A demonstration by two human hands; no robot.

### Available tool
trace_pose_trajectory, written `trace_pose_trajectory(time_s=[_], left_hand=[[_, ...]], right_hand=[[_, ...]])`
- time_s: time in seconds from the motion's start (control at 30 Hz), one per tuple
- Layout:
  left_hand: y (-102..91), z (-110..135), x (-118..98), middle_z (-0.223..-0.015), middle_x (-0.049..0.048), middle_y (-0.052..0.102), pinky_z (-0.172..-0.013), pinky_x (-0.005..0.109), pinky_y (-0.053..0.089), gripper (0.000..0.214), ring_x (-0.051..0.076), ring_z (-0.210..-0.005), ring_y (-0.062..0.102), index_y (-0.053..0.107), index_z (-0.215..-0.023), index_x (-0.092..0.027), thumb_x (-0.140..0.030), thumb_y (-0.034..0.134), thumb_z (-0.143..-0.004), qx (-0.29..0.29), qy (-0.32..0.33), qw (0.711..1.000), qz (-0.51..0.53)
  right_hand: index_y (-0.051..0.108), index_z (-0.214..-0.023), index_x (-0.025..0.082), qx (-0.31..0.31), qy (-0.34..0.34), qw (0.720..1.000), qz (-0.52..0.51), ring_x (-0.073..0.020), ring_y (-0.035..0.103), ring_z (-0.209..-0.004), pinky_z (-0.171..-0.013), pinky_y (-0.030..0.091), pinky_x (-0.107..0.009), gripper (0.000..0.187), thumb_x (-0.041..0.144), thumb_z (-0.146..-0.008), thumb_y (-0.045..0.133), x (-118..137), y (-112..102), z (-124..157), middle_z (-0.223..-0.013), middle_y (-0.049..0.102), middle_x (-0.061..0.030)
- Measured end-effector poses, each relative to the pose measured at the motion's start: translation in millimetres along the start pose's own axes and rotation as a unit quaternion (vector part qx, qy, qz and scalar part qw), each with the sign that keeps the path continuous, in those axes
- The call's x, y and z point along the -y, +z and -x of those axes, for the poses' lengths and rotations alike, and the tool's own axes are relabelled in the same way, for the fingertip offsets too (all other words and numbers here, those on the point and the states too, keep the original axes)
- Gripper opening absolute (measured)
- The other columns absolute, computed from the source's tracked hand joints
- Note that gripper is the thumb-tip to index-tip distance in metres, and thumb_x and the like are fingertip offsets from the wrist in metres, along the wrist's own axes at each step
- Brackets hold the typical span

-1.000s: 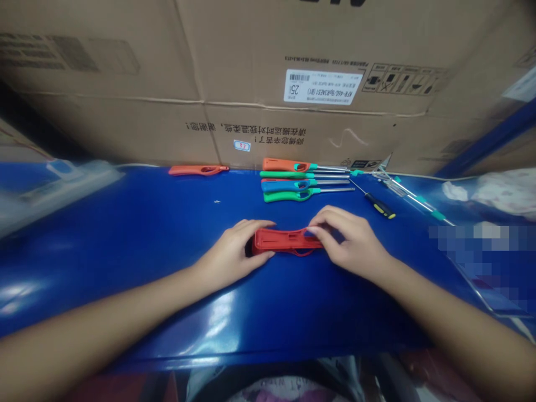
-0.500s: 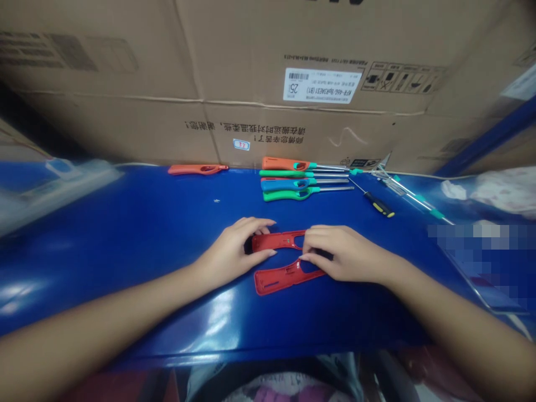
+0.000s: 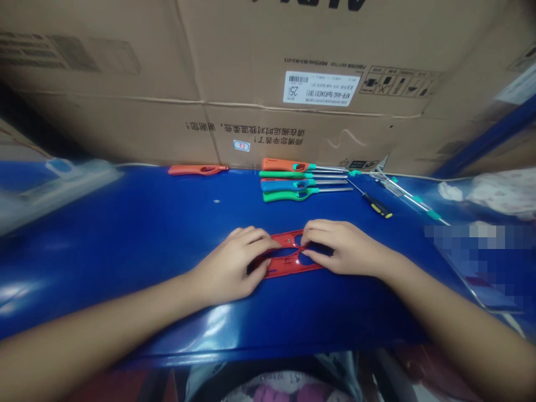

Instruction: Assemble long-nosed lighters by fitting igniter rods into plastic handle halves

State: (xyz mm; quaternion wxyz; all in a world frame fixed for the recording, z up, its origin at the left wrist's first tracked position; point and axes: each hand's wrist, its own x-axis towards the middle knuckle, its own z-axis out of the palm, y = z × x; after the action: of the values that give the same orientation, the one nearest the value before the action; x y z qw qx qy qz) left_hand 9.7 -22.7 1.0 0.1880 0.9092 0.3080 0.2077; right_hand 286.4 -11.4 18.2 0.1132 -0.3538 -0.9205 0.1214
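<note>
Two red lighter casing halves lie side by side on the blue table (image 3: 159, 245), hollow sides up. The far casing half (image 3: 287, 240) and the near casing half (image 3: 288, 266) almost touch along their length. My left hand (image 3: 238, 259) closes round their left ends, fingers on the far one and thumb on the near one. Across their right ends, my right hand (image 3: 345, 247) grips both, with fingertips and thumb by the trigger openings. Both outer ends of the casings are hidden under my hands.
Several long-necked lighters (image 3: 288, 194) lie stacked at the back, beside a black and yellow screwdriver (image 3: 377, 205). An orange lighter casing (image 3: 196, 170) rests farther left. Metal lighter tubes (image 3: 412, 195) lie back right. A large cardboard box (image 3: 167, 123) stands behind the table.
The near casing half has moved up against the far one and lies more parallel to it. My left hand has come down and closed on both left ends.
</note>
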Motion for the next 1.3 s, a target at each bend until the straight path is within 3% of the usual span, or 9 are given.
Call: trace_pose_trajectory(time_s=[0.4,0.83,0.93,1.0,1.07,1.13,1.17,1.23,1.3], left_hand=[[-3.8,-8,16,-0.116,0.0054,0.065,-0.1,0.042,0.045,0.024,0.023,-0.11,0.06,0.067,-0.114,-0.023,-0.022,0.062,-0.09,-0.016,-0.021,0.999,0.019],[-5.7,-8,12,-0.119,0.0068,0.066,-0.1,0.044,0.046,0.031,0.025,-0.111,0.06,0.066,-0.117,-0.022,-0.022,0.062,-0.087,-0.024,-0.012,1.0,0.009],[-7.2,-7,7,-0.13,0.0076,0.064,-0.107,0.044,0.043,0.043,0.026,-0.122,0.057,0.062,-0.129,-0.023,-0.029,0.066,-0.087,-0.024,0.013,1.0,-0.007],[-7.0,-5,5,-0.14,0.0082,0.06,-0.114,0.046,0.039,0.052,0.027,-0.131,0.053,0.057,-0.137,-0.023,-0.035,0.067,-0.088,-0.01,0.035,0.999,-0.019],[-5.9,-4,4,-0.149,0.0079,0.054,-0.119,0.049,0.033,0.059,0.028,-0.139,0.048,0.052,-0.143,-0.024,-0.042,0.065,-0.089,0.017,0.052,0.998,-0.032],[-4.2,-2,3,-0.154,0.0065,0.05,-0.122,0.051,0.031,0.06,0.028,-0.143,0.044,0.05,-0.146,-0.025,-0.046,0.062,-0.092,0.048,0.06,0.996,-0.043],[-3.5,-1,3,-0.155,0.0056,0.049,-0.122,0.051,0.031,0.058,0.028,-0.144,0.043,0.05,-0.147,-0.026,-0.046,0.06,-0.094,0.06,0.061,0.995,-0.046],[-2.5,-1,3,-0.155,0.0045,0.049,-0.121,0.051,0.033,0.053,0.027,-0.144,0.044,0.051,-0.146,-0.026,-0.044,0.056,-0.097,0.073,0.059,0.994,-0.05],[-2.0,0,3,-0.153,0.0044,0.051,-0.12,0.05,0.035,0.049,0.026,-0.143,0.046,0.053,-0.144,-0.025,-0.042,0.054,-0.098,0.073,0.061,0.994,-0.053]], right_hand=[[0.062,-0.101,0.022,0.01,-0.01,1.0,-0.015,-0.0172,0.064,-0.094,-0.078,0.047,-0.029,0.008,0.027,-0.097,0.057,0,2,1,-0.103,0.068,-0.0029],[0.065,-0.101,0.022,0.001,-0.008,1.0,-0.023,-0.0186,0.065,-0.093,-0.078,0.049,-0.03,0.01,0.028,-0.097,0.059,0,3,-1,-0.103,0.069,-0.0052],[0.066,-0.106,0.023,-0.023,-0.015,0.999,-0.035,-0.0197,0.065,-0.097,-0.081,0.051,-0.032,0.016,0.034,-0.095,0.062,-1,-1,-2,-0.106,0.07,-0.006],[0.067,-0.109,0.024,-0.08,0.0,0.996,-0.028,-0.0215,0.064,-0.1,-0.086,0.051,-0.035,0.02,0.038,-0.095,0.063,-12,-8,-2,-0.107,0.07,-0.0067],[0.068,-0.105,0.024,-0.179,0.052,0.982,0.022,-0.0249,0.063,-0.103,-0.094,0.049,-0.041,0.017,0.036,-0.095,0.059,-33,-19,1,-0.107,0.07,-0.0081],[0.069,-0.103,0.022,-0.255,0.183,0.944,0.099,-0.028,0.062,-0.106,-0.098,0.046,-0.044,0.019,0.033,-0.095,0.055,-63,-33,9,-0.106,0.069,-0.0106],[0.069,-0.106,0.021,-0.269,0.276,0.913,0.136,-0.0291,0.061,-0.11,-0.101,0.044,-0.045,0.022,0.032,-0.094,0.055,-79,-39,14,-0.11,0.068,-0.0121],[0.067,-0.117,0.022,-0.224,0.487,0.827,0.167,-0.0312,0.054,-0.122,-0.103,0.043,-0.044,0.028,0.028,-0.092,0.056,-109,-50,29,-0.125,0.062,-0.0135],[0.067,-0.118,0.015,-0.203,0.568,0.78,0.164,-0.039,0.053,-0.121,-0.097,0.044,-0.051,0.033,0.026,-0.088,0.059,-133,-56,43,-0.125,0.059,-0.0219]])
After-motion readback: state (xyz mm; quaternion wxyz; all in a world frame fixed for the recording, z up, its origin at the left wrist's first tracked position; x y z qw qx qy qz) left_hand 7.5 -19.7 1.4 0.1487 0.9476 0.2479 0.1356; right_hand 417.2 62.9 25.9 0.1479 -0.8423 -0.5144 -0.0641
